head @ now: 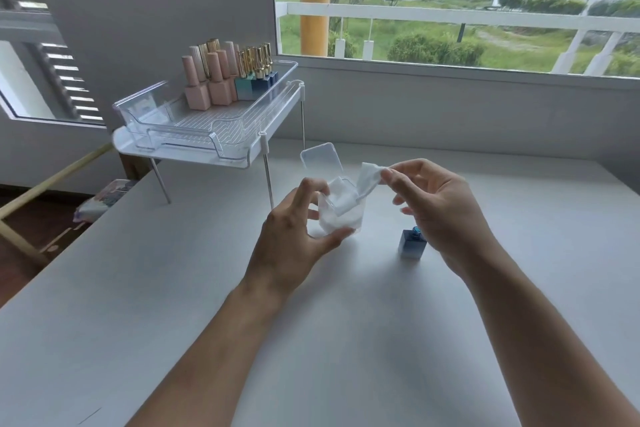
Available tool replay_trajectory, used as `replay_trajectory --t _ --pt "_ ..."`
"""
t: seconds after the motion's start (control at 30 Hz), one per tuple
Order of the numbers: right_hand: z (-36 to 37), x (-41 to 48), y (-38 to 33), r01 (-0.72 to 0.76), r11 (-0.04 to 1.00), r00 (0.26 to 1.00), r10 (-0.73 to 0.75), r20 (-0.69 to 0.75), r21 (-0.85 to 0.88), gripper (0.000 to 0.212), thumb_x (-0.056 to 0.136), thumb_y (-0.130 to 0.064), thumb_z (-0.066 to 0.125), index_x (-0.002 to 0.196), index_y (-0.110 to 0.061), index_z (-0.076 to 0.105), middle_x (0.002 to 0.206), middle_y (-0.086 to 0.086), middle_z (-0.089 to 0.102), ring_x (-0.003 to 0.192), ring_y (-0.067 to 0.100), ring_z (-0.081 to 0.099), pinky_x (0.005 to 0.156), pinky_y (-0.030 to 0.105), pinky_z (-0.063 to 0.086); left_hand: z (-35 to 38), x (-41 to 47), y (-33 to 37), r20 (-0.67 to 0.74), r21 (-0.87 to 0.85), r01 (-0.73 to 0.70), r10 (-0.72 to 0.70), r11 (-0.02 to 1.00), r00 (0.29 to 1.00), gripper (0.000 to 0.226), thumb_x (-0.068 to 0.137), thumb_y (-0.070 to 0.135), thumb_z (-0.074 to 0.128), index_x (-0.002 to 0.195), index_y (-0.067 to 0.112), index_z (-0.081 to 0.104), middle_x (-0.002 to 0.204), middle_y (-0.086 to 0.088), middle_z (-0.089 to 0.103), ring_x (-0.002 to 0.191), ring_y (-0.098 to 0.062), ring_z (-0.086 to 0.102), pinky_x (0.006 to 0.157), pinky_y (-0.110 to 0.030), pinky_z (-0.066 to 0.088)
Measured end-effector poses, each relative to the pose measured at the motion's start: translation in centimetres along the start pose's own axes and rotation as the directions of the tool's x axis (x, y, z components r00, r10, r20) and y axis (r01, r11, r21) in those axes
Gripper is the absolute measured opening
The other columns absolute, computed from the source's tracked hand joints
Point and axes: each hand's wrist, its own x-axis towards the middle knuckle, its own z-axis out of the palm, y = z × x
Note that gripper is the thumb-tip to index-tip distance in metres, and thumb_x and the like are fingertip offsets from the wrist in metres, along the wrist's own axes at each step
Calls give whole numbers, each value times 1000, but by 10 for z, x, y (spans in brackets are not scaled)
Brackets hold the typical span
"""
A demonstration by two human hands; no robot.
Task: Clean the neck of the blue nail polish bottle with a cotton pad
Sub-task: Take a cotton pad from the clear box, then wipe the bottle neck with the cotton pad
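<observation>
A small clear box of cotton pads point(341, 215) stands in the middle of the white table point(173, 288), its hinged lid point(320, 158) flipped up. My left hand point(294, 229) grips the box from the left side. My right hand point(429, 204) pinches the top edge of a white cotton pad point(363, 184) whose lower end is still inside the box. The blue nail polish bottle point(412, 243) stands uncapped on the table just right of the box, partly hidden under my right hand. Its open neck shows blue at the top.
A white raised shelf on thin legs point(194, 152) stands at the back left, carrying a clear tray point(207, 121) with several pink, teal and blue polish bottles point(221, 80). A grey wall and a window ledge run behind the table. The table's left edge drops to the floor.
</observation>
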Motion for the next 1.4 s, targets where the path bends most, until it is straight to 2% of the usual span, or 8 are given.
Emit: replay_trajectory --t 0.1,0.3,0.57,0.73,0.93,1.07,1.2,1.4 --pt "-1 1 1 20 1000 1000 -20 -9 14 14 103 -39 78 101 -25 81 97 -14 86 74 0 68 75 18 54 1 1 -6 2 9 25 -25 1000 1000 63 87 55 93 131 33 54 121 8 73 103 -17 79 76 -43 69" --pt "-5 3 0 50 998 998 -49 -27 25 12 102 -33 79 98 -22 80 77 -22 79 67 -4 63 64 8 48 2 3 -13 5 75 73 -73 995 997 68 90 47 92 143 39 51 128 7 75 114 -21 76 89 -48 66" --pt "-18 3 0 44 998 999 -45 9 49 19 103 -26 79 100 -8 76 63 -19 66 58 0 52 71 26 41 -2 -4 -4 -69 171 173 -163 970 984 95 82 60 93 157 36 40 131 5 58 101 -15 59 84 -42 61" --pt "-37 -6 -2 28 999 995 -31 94 34 15 102 -27 80 94 -16 75 66 -17 64 63 10 48 73 36 40 -7 -13 26 -310 90 -123 145 988 940 25 105 33 79 123 16 73 98 4 67 77 -16 64 65 -27 54" --pt "-55 -25 -1 0 999 972 -12 234 50 13 102 -26 77 95 -15 76 63 -16 61 61 17 37 56 19 37 17 -23 57 14 -333 133 -136 933 991 36 106 50 68 137 31 73 123 13 79 72 -18 76 71 -25 61" --pt "-62 -34 1 -51 993 957 17 291 109 13 101 -25 75 98 -13 76 74 -10 73 68 30 24 58 30 27 23 -23 59 192 -452 252 -183 856 964 26 109 39 70 129 26 78 111 7 82 59 -18 63 56 -14 46" --pt "-66 -38 7 -74 989 958 36 283 126 13 103 -27 74 98 -16 77 88 4 78 72 37 23 60 35 23 25 -22 56 246 -526 336 -239 781 939 12 108 27 74 112 17 79 74 14 72 48 -11 50 51 -15 39" --pt "-63 -46 8 -69 997 957 56 285 38 35 94 -44 77 115 -16 77 86 -6 79 60 24 36 51 25 32 25 -21 56 219 -539 312 -228 782 949 6 105 26 78 105 20 76 90 4 76 47 -17 54 52 -12 42"
